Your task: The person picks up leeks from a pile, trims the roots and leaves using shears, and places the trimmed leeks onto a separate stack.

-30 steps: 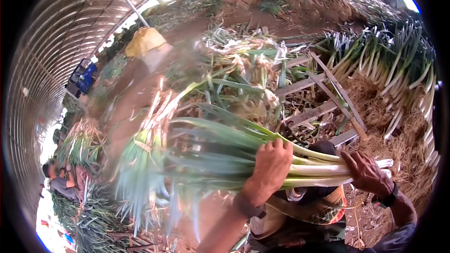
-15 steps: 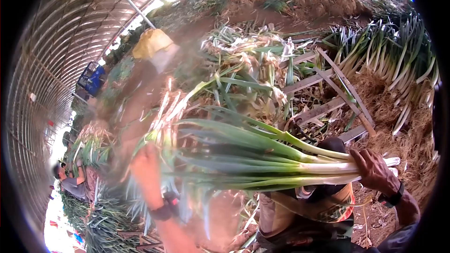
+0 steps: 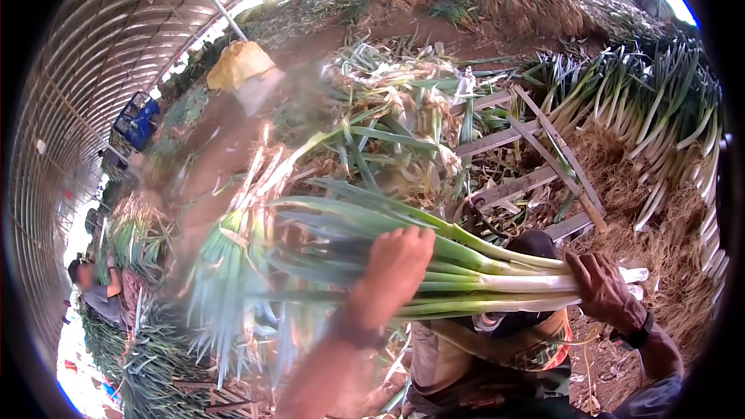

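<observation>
A bunch of large green onions (image 3: 481,264) with white shanks lies sideways in front of me, leaves to the left. My right hand (image 3: 609,291) is closed around the white shanks near their trimmed ends, and a dark band circles that wrist. Over the green leaves sits my left hand (image 3: 397,268), its fingers curled onto them; its forearm is smeared by motion. Left of it, another bundle of green onions (image 3: 233,248) hangs leaves downward, with pale dry ends on top.
Wooden slats (image 3: 512,186) and stripped leaves (image 3: 403,109) lie ahead. Rooted onions (image 3: 652,101) are piled at right. A yellow sack (image 3: 240,66) and a blue crate (image 3: 136,120) stand at left. Another person (image 3: 101,295) is at far left, beneath an arched roof (image 3: 85,85).
My left hand has moved right, from beside the hanging bundle onto the leaves of the held green onions. My right hand keeps its grip on the shanks. The view has shifted slightly.
</observation>
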`<state>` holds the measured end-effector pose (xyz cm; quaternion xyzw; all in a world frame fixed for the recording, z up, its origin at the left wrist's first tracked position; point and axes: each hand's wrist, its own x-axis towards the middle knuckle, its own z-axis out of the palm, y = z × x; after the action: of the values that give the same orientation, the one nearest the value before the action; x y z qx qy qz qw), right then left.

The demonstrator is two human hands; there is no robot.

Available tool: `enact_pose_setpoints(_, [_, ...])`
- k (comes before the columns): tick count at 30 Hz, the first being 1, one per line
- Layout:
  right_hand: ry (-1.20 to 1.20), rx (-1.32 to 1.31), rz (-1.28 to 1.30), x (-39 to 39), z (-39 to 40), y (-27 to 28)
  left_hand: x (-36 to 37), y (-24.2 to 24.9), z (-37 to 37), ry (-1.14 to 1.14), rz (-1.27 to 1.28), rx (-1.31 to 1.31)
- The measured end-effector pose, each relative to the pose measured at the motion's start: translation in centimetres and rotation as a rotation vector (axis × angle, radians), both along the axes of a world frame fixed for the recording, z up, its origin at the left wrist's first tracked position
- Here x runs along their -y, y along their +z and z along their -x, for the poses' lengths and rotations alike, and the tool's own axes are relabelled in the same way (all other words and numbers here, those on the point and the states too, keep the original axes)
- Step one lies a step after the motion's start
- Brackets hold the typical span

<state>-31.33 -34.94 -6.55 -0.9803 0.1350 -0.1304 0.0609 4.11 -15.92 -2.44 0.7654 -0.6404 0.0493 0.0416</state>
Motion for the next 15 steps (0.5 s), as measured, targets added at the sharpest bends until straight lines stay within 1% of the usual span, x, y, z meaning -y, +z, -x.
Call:
enact_pose_setpoints(1, [0.018,-0.005,0.024,0.0,0.0,0.2,0.5,-0.6,-0.7,0.009,-0.007,0.021])
enact_pose_setpoints(2, [0.035,-0.011,0.046,0.0,-0.1,0.6,0.4,-0.6,-1.7,0.020,0.115,0.023])
enact_pose_setpoints(3, [0.050,-0.015,0.064,0.0,0.0,0.8,-0.2,0.9,-2.6,0.093,0.132,0.068])
enact_pose_setpoints(4, [0.027,-0.034,0.055,0.0,0.2,0.7,-0.9,2.2,-3.7,0.117,0.283,0.137])
enact_pose_setpoints(5, [0.007,-0.053,0.047,0.0,0.3,0.5,-2.1,3.0,-5.8,0.186,0.289,0.163])
enact_pose_setpoints(6, [-0.020,-0.028,0.043,-0.1,0.3,0.2,-3.9,4.3,-8.0,0.256,0.224,0.185])
enact_pose_setpoints(7, [-0.026,-0.022,0.040,-0.1,0.5,0.0,-5.7,4.8,-10.8,0.255,0.330,0.282])
enact_pose_setpoints(8, [-0.034,-0.009,0.038,-0.1,0.4,0.0,-7.8,5.5,-13.0,0.329,0.340,0.424])
enact_pose_setpoints(9, [-0.042,0.003,0.034,-0.1,0.3,-0.1,-9.9,7.1,-13.6,0.536,0.281,0.321])
enact_pose_setpoints(10, [-0.057,-0.019,0.005,0.0,0.6,-0.4,-12.8,7.7,-15.4,0.582,0.281,0.361])
enact_pose_setpoints(12, [-0.057,-0.015,0.016,0.0,0.6,-0.7,-17.4,8.7,-16.3,0.634,0.289,0.382])
enact_pose_setpoints(15, [-0.033,0.015,0.057,0.0,0.6,-1.2,-22.1,7.5,-14.5,0.745,0.282,0.340])
